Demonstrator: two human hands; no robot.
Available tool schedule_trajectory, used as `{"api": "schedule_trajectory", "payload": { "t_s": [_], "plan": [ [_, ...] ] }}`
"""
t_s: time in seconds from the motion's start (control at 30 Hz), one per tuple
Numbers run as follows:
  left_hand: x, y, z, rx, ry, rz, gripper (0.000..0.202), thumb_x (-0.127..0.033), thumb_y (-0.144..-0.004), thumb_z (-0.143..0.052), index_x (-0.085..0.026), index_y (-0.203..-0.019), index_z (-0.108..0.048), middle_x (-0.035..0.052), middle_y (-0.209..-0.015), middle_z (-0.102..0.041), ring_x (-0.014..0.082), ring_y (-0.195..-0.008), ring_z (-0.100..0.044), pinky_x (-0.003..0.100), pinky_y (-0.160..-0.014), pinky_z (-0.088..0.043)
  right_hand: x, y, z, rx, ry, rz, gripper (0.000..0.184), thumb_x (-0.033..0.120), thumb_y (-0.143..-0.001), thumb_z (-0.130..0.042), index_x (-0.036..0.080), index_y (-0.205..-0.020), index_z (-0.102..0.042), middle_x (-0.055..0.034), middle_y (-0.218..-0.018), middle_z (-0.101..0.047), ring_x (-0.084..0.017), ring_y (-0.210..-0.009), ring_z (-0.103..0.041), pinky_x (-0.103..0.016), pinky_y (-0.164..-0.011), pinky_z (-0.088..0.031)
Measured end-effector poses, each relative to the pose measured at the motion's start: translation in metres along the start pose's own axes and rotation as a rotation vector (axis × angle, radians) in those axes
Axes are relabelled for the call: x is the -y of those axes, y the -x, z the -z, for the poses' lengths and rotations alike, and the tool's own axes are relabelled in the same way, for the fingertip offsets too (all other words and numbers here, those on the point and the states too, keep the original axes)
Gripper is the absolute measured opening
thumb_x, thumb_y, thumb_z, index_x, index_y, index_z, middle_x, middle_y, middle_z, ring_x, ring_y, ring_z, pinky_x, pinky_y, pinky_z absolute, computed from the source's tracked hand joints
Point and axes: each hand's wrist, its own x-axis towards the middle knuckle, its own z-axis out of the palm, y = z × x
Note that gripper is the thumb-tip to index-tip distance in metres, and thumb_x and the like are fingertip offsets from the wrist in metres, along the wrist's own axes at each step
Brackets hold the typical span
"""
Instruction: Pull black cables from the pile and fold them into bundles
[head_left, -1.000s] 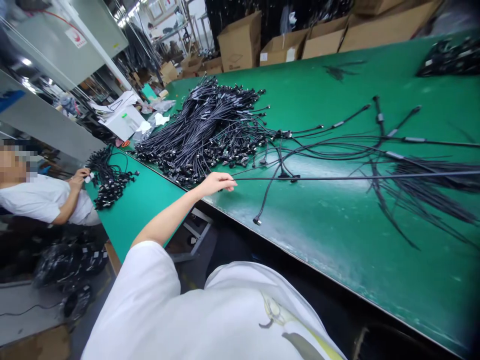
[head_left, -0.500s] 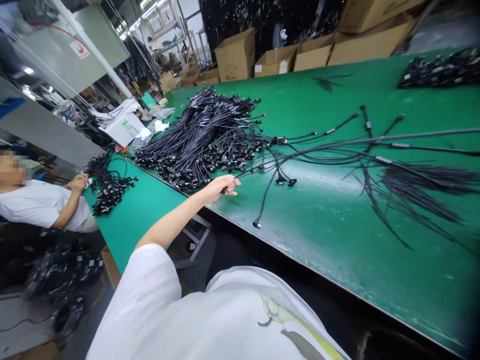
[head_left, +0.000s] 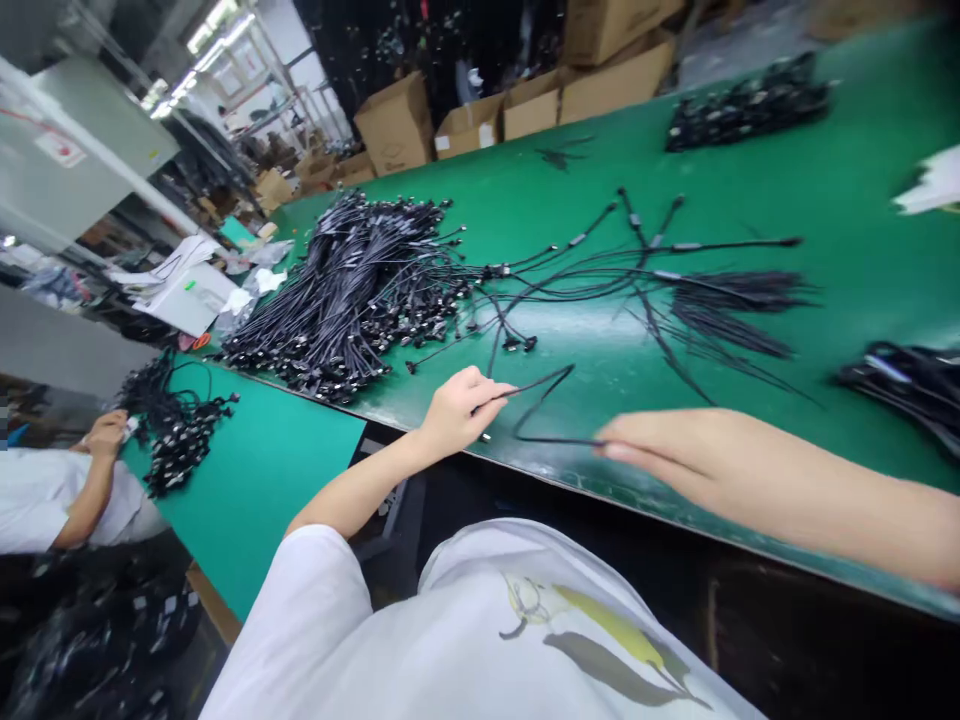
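My left hand [head_left: 459,408] is closed in a pinch on one end of a thin black cable [head_left: 546,384] near the front edge of the green table [head_left: 840,210]. The cable bends in a loop above the table and runs to my right hand [head_left: 660,452], which is motion-blurred, with its fingers pressed together at the cable's other end. A big pile of the same black cables [head_left: 352,285] lies just beyond my left hand. Several loose cables [head_left: 690,295] are spread out behind the loop.
A coiled black bundle [head_left: 904,375] lies at the right and another heap [head_left: 750,100] at the far side. Cardboard boxes [head_left: 397,120] stand behind the table. At the left a co-worker's hand [head_left: 105,432] handles cables [head_left: 176,425] on a second green table.
The taut cable held by my left hand has gone slack into a loop. My right hand has come into view holding its other end, and my left hand has pulled back towards the table edge.
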Motion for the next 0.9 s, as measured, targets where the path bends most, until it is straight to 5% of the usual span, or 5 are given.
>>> {"api": "schedule_trajectory", "payload": {
  "t_s": [0.23,0.5,0.67,0.77,0.9],
  "plan": [
    [-0.023,0.013,-0.024,0.318,0.799,0.416,0.039,-0.052,-0.086,-0.061,-0.021,-0.108,-0.069,0.0020,-0.076,-0.059,0.0145,-0.072,-0.060,0.035,-0.085,-0.049,-0.007,-0.035,0.022,-0.154,0.062,-0.219,0.035,0.036,-0.097,-0.037,0.020,-0.091,-0.068,-0.0026,-0.090,-0.071,-0.018,-0.082,-0.064,-0.026,-0.069,-0.042],
    [-0.024,0.015,0.008,0.232,1.090,0.576,0.026,-0.040,-0.084,-0.065,-0.014,-0.084,-0.070,-0.0077,-0.055,-0.017,0.0055,-0.046,-0.016,0.017,-0.042,-0.025,-0.059,-0.011,0.017,-0.156,0.097,-0.451,0.038,0.049,-0.094,-0.048,0.020,-0.110,-0.067,-0.0049,-0.103,-0.071,-0.019,-0.092,-0.064,-0.029,-0.074,-0.042],
    [-0.024,0.004,0.042,-0.236,1.046,0.409,0.033,-0.032,-0.099,-0.040,-0.021,-0.113,-0.068,-0.0053,-0.056,-0.020,0.0094,-0.046,-0.017,0.019,-0.043,-0.030,-0.074,0.013,-0.011,-0.246,0.225,-0.208,0.035,0.031,-0.100,-0.038,0.015,-0.110,-0.067,-0.0116,-0.103,-0.072,-0.019,-0.089,-0.067,-0.029,-0.076,-0.048],
    [-0.024,-0.003,0.032,-0.220,0.948,0.323,0.032,-0.034,-0.096,-0.048,-0.017,-0.116,-0.066,-0.0063,-0.053,-0.033,0.0071,-0.046,-0.030,0.020,-0.051,-0.037,-0.044,0.016,-0.027,-0.405,0.456,0.129,0.036,0.023,-0.099,-0.033,0.014,-0.100,-0.068,-0.0067,-0.075,-0.068,-0.017,-0.058,-0.061,-0.030,-0.052,-0.040],
    [-0.021,-0.008,-0.008,-0.041,0.801,0.261,0.046,-0.036,-0.082,-0.071,-0.013,-0.121,-0.063,0.0021,-0.076,-0.066,0.0103,-0.068,-0.059,0.024,-0.067,-0.045,0.009,0.009,-0.035,-0.319,0.332,0.405,0.037,0.015,-0.099,-0.032,0.017,-0.080,-0.063,-0.0020,-0.065,-0.061,-0.012,-0.053,-0.056,-0.027,-0.054,-0.037]
  ]
}}
